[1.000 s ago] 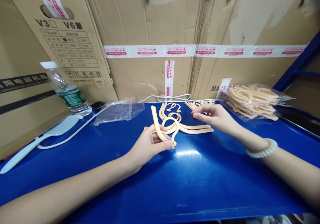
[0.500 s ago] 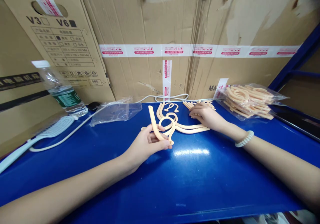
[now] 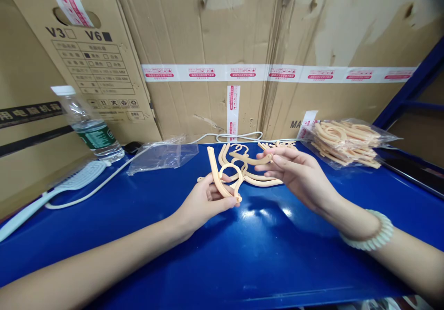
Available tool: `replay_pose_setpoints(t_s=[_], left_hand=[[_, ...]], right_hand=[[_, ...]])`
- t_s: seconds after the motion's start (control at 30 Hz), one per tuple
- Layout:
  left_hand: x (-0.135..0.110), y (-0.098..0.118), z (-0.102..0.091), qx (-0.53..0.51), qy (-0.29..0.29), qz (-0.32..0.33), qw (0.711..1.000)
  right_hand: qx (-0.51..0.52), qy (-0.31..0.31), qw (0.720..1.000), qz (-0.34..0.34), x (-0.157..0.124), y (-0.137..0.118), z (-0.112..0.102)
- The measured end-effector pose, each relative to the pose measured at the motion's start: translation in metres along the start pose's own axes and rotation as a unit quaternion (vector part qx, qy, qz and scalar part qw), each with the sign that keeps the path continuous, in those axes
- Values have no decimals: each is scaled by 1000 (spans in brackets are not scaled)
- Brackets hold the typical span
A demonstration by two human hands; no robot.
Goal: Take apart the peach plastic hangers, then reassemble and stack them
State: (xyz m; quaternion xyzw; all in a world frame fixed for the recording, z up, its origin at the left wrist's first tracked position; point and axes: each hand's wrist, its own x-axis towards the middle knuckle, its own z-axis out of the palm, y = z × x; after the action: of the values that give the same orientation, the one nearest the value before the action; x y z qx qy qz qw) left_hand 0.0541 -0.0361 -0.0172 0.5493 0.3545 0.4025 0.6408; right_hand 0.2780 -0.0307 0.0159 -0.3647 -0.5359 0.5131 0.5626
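Note:
My left hand [image 3: 203, 201] is closed on a beige plastic hanger part, made up of a straight-to-curved arm [image 3: 214, 171] and a round hook [image 3: 240, 177] that meet at the fingertips. In my right hand [image 3: 303, 176], thumb and fingers pinch the end of a loose curved hanger arm [image 3: 255, 160], raised above the table just right of the left hand's piece. Behind both hands lie more beige hanger arms [image 3: 262, 180] and small hooks [image 3: 239, 148], partly covered by the held pieces. A further pile of beige parts [image 3: 277, 144] sits behind my right hand.
Bagged beige parts [image 3: 347, 139] rest at the back right, near a dark flat object [image 3: 412, 171]. An empty plastic bag [image 3: 163, 155], a white cable [image 3: 111, 180], a water bottle [image 3: 93, 132] and a hairbrush [image 3: 76, 180] occupy the left. Cardboard boxes [image 3: 194, 106] stand behind the blue table [image 3: 208, 264].
My right hand has come up and toward me from the pile at the back, now with a curved hanger arm in it. The left hand stays nearly still with its piece.

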Motion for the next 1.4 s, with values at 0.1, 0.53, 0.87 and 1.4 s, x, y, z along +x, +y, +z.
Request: replay_pose_setpoints(t_s=[0.1,0.53,0.87,1.4], left_hand=[[-1,0,1,0,-2,-1,1000],[-1,-1,0,7,-16,15,1000],[-1,-1,0,42,-33,52,997],[0,-1,-1,74,-95,72,990]], right_hand=[[43,-10,998,42,-10,1,9],[79,38,991,100,-18,10,19],[88,-52,986,136,-19,28,19],[-13,-164,985,43,-20,36,21]])
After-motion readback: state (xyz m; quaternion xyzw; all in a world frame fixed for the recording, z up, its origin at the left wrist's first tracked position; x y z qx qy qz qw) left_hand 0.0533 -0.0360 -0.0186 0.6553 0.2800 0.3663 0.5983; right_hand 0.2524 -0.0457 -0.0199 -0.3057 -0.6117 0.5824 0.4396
